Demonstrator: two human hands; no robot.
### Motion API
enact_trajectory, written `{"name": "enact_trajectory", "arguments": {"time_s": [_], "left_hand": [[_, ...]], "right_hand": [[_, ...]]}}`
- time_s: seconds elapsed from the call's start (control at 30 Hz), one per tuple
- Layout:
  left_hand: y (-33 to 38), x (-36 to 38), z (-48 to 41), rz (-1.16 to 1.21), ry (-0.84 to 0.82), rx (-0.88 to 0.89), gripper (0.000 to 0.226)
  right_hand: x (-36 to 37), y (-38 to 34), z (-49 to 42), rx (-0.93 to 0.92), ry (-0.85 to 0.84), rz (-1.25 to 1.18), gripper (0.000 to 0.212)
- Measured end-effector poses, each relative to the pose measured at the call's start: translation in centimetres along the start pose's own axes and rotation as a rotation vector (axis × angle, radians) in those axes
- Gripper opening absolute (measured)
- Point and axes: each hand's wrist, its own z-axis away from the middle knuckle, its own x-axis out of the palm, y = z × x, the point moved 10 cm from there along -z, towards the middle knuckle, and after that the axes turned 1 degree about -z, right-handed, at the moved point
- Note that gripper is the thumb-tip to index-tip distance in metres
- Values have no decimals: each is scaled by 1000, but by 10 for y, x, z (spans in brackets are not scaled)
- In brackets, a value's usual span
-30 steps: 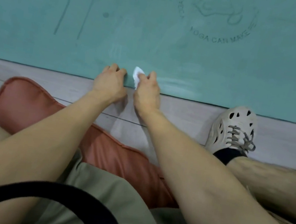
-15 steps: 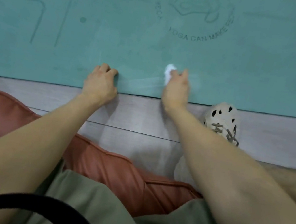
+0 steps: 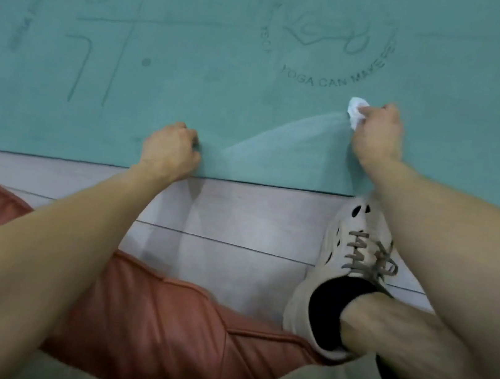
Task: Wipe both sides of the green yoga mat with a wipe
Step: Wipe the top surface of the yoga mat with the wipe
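matt mat [image 3: 192,90], crumpled paper wipe [image 3: 356,110]

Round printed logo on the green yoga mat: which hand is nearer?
Right. The right hand, holding the crumpled white wipe, is just below the logo; the left hand rests at the mat's near edge, farther left.

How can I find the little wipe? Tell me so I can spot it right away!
Find the big green yoga mat across the top, then its round printed logo. Just below the logo's right side, the right hand pinches the wipe. It is the only white, crumpled thing on the green.
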Motion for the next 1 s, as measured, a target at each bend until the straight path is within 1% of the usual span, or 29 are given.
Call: {"name": "enact_trajectory", "arguments": {"time_s": [0.07, 0.1, 0.17, 0.23, 0.3, 0.33, 0.37, 0.4, 0.43, 0.47, 0.57, 0.6, 0.63, 0.67, 0.7, 0.73, 0.8, 0.83, 0.87, 0.9, 0.93, 0.97, 1.0], "left_hand": [[14, -9, -13, 34, 37, 19, 37], [23, -12, -19, 67, 53, 40, 39], [38, -15, -29, 122, 74, 70, 42], [43, -19, -40, 133, 83, 91, 45], [38, -22, -50, 132, 95, 95, 49], [33, -22, -56, 131, 97, 94, 50], [28, -21, -60, 129, 95, 99, 50], [24, -20, -64, 126, 85, 111, 48], [23, -18, -68, 123, 75, 125, 46], [23, -17, -71, 120, 69, 133, 44], [29, -18, -72, 106, 70, 142, 42], [29, -17, -72, 93, 55, 148, 45], [28, -15, -72, 77, 38, 154, 50], [26, -14, -71, 65, 21, 162, 56], [25, -13, -71, 60, 0, 173, 63], [26, -12, -71, 52, -32, 188, 72], [30, -7, -73, -1, -116, 217, 90], [31, -6, -73, -32, -142, 223, 95], [30, -6, -73, -58, -151, 214, 97], [28, -5, -71, -75, -146, 187, 95], [27, -6, -68, -85, -137, 150, 92], [28, -5, -64, -93, -132, 117, 88], [30, -4, -57, -95, -133, 92, 84]], "right_hand": [[4, 2, 6, 84, 36, -37, 36], [14, -15, 14, 70, 44, -62, 35], [46, -77, 34, -85, 20, -77, 33], [83, -151, 67, -276, -107, -101, 26], [109, -209, 107, -515, -258, -99, 19], [116, -221, 117, -621, -303, -80, 20], [113, -220, 116, -682, -304, -63, 22], [103, -205, 102, -685, -255, -45, 25], [89, -178, 78, -610, -192, -21, 27], [70, -139, 48, -472, -125, -1, 28], [-7, -5, -19, 51, 110, -31, 33], [-19, 19, -26, 192, 171, -56, 33], [-17, 21, -24, 280, 194, -73, 33], [-7, 3, -20, 288, 189, -94, 33], [12, -29, -12, 224, 136, -125, 35], [37, -70, -3, 95, 63, -155, 37], [87, -158, 29, -241, -115, -153, 35], [105, -193, 50, -380, -205, -145, 30], [116, -214, 64, -479, -275, -134, 27], [119, -221, 71, -534, -316, -127, 26], [115, -213, 67, -540, -330, -122, 26], [105, -193, 55, -511, -306, -102, 28], [90, -163, 39, -442, -260, -65, 31]]}}
